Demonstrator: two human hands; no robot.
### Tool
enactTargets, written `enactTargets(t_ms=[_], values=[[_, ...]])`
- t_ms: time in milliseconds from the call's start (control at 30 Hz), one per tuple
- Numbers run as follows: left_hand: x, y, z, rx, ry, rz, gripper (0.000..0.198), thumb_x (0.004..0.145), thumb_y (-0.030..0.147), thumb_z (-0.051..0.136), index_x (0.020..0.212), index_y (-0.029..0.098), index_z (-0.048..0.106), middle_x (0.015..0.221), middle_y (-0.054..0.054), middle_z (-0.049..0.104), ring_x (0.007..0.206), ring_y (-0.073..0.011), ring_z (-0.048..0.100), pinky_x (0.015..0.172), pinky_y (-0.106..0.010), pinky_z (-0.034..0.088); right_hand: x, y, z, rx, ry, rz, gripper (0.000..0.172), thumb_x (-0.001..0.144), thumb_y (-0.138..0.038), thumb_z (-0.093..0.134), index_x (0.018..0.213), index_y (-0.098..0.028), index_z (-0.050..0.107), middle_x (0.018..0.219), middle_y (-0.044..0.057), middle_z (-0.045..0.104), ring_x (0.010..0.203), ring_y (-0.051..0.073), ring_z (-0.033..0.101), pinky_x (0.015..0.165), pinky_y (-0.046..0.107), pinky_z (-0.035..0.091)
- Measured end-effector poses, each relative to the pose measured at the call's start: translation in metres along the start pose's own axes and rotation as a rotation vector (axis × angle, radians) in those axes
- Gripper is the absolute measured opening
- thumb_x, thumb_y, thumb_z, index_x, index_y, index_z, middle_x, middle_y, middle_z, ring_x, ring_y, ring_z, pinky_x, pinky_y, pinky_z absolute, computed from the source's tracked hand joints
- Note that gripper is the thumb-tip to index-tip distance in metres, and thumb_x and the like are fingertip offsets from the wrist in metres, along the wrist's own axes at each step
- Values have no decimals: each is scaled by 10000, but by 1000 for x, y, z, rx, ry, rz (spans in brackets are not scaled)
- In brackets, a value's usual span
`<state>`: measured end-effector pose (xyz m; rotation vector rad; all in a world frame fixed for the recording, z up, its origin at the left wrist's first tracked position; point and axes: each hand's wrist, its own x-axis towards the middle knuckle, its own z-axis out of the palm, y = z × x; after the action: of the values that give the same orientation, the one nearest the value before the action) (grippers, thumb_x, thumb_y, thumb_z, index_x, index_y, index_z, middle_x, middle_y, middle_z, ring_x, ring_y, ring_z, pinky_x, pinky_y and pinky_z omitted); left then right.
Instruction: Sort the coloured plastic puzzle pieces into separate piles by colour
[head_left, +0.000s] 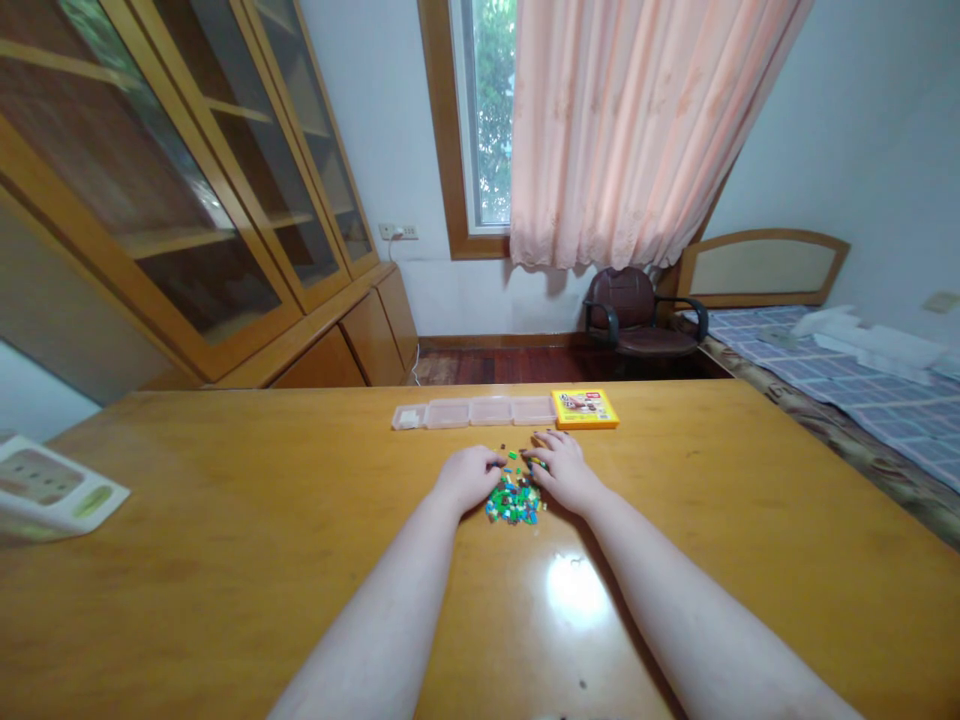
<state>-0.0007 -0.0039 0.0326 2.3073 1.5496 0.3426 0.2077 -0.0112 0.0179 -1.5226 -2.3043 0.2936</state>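
Observation:
A loose pile of small building bricks [514,502], green, blue, white and brown, lies on the table between my hands. At its left edge rests my left hand [469,477], its fingers bent loosely toward the bricks and partly hidden behind the hand. My right hand [564,472] is on the other side, palm down with fingers apart, touching a few bricks at the upper right of the pile. Behind the hands lies a row of clear plastic compartments [491,411], with something whitish in the leftmost one. A yellow box [586,409] with a printed picture adjoins its right end.
The wooden table [262,550] spans the foreground, with a glossy light reflection near my right forearm. A white power strip-like object [56,487] stands at the left edge. Beyond are a glass-fronted cabinet [300,290], a dark chair [637,315] and a bed [847,370].

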Motion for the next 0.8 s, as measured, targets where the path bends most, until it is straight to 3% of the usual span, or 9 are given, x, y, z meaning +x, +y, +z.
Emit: enactTargets(t_ms=[200,533,667,800], values=[[1,1,-1,-15,86,-77,304,786,222,465,994,242,686,1029,-24,693,963,-183,611,852,-268,441,2,2,-1,40,31,16,297,881,-296,473,1108,-239,655,1274,82,537,1210,237,393,1035,423,256],[-2,2,-6,5,111,-61,269,795,237,460,928,227,694,951,-32,692,885,-181,607,791,-263,439,2,4,-1,88,98,-50,243,873,-247,477,979,-217,694,1182,79,602,1138,223,463,1001,407,305],[-3,3,-8,73,71,-71,259,815,276,458,826,219,710,906,-42,694,873,-191,609,776,-273,443,2,5,-1,99,104,-41,240,874,-256,478,970,-213,694,1187,82,599,1134,228,469,1002,415,307],[-1,3,-5,25,21,-51,278,802,251,466,921,245,718,999,-24,698,951,-185,611,846,-273,439,3,5,0,113,113,-39,236,873,-259,482,963,-214,696,1184,82,601,1134,232,471,1000,422,312]])
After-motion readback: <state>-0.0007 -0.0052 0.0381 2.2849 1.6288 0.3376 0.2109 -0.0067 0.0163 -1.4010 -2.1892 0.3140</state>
